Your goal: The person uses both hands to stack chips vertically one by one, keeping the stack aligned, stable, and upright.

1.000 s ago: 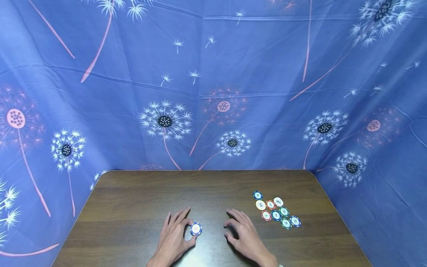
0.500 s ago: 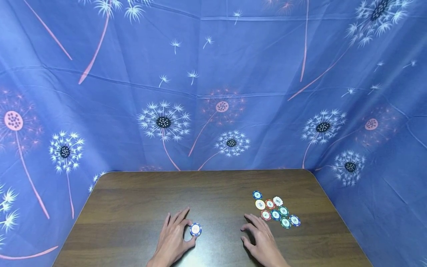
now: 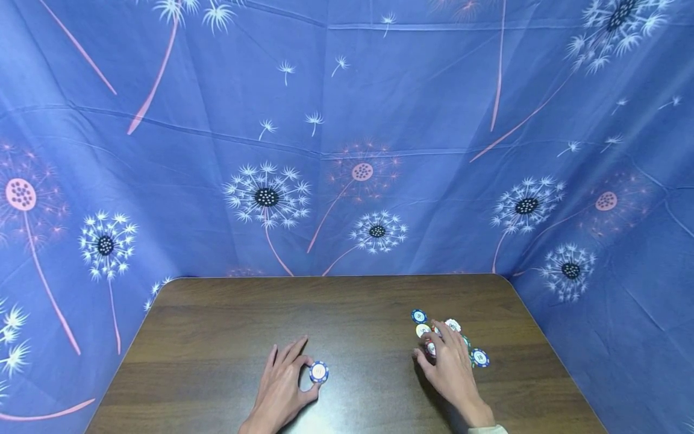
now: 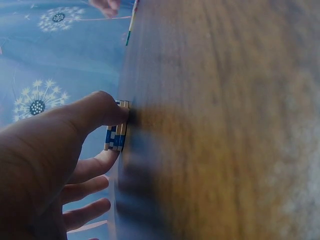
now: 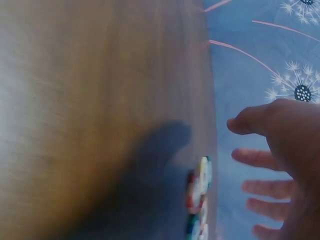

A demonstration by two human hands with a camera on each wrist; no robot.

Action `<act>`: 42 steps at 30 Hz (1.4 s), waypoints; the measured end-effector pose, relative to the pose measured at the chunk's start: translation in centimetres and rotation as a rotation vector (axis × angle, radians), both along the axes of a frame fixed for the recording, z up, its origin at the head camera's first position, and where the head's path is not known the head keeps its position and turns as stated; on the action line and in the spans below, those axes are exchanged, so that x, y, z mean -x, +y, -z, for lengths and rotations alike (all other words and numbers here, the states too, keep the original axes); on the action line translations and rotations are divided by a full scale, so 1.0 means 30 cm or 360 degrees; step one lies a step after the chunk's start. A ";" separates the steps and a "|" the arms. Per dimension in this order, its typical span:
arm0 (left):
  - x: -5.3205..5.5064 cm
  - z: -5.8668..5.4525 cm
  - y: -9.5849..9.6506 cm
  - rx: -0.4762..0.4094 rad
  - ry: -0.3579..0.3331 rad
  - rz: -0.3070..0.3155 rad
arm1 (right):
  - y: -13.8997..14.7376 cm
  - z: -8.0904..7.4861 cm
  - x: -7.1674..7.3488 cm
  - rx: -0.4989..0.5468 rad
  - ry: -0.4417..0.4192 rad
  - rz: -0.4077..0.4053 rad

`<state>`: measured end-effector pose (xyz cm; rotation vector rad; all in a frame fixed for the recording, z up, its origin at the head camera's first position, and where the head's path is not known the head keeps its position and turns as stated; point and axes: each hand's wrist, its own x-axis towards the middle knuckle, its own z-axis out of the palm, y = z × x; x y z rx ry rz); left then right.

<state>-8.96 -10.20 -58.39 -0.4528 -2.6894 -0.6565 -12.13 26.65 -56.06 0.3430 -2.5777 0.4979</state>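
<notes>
Stack (image 3: 318,372), one, pinched by left hand (image 3: 282,382); relaxed right hand (image 3: 452,371) over seven-plus chips (image 3: 480,358).

On my head feed the blue dandelion-print fabric (image 3: 347,96) hangs behind and to both sides of the brown wood-grain table (image 3: 336,307). Left of centre I have the round blue-and-white chip stack (image 3: 318,372), between thumb and forefinger of the bare left hand (image 3: 279,381). Well to its right, the bare right hand (image 3: 450,366) is over the round multicoloured loose chips (image 3: 479,357), the round yellow-and-white chip (image 3: 422,330) left of its fingers.
</notes>
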 end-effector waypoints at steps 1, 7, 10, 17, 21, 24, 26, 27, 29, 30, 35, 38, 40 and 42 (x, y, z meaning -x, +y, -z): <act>-0.001 -0.001 0.000 0.0000 -0.0012 -0.0002 | 0.001 -0.009 0.015 0.0004 -0.0013 0.0012; -0.003 -0.001 -0.001 -0.0007 0.0002 -0.0001 | 0.019 -0.028 0.116 -0.0009 -0.0139 0.0076; -0.003 0.002 -0.001 -0.0005 0.0029 -0.0003 | 0.026 -0.035 0.160 -0.0001 -0.0182 0.0113; 0.005 0.001 0.000 0.0004 -0.0012 -0.0012 | 0.049 -0.038 0.220 0.0018 -0.0411 0.0246; 0.006 0.001 0.000 -0.0012 -0.0020 -0.0013 | 0.058 -0.036 0.240 -0.0046 -0.0565 0.0267; 0.004 0.007 -0.002 -0.0024 -0.0021 -0.0004 | 0.059 -0.032 0.247 -0.0069 -0.0634 0.0284; 0.004 0.009 -0.003 -0.0021 -0.0024 -0.0004 | 0.057 -0.028 0.253 -0.0076 -0.0642 0.0295; 0.004 0.011 -0.004 -0.0016 -0.0026 -0.0005 | 0.056 -0.026 0.256 -0.0083 -0.0637 0.0299; 0.003 0.011 -0.005 -0.0006 -0.0028 -0.0012 | 0.052 -0.023 0.262 -0.0089 -0.0623 0.0301; 0.003 0.011 -0.005 -0.0004 -0.0033 -0.0014 | 0.050 -0.022 0.263 -0.0092 -0.0618 0.0304; 0.002 0.008 -0.004 -0.0001 -0.0071 -0.0021 | 0.042 -0.020 0.265 -0.0099 -0.0628 0.0327; 0.002 0.007 -0.002 -0.0004 -0.0084 -0.0018 | 0.042 -0.018 0.261 -0.0104 -0.0634 0.0345; 0.002 0.006 -0.002 -0.0009 -0.0087 -0.0016 | 0.042 -0.017 0.262 -0.0104 -0.0638 0.0343; 0.003 0.004 -0.002 -0.0009 -0.0093 -0.0020 | 0.039 -0.016 0.264 -0.0102 -0.0640 0.0335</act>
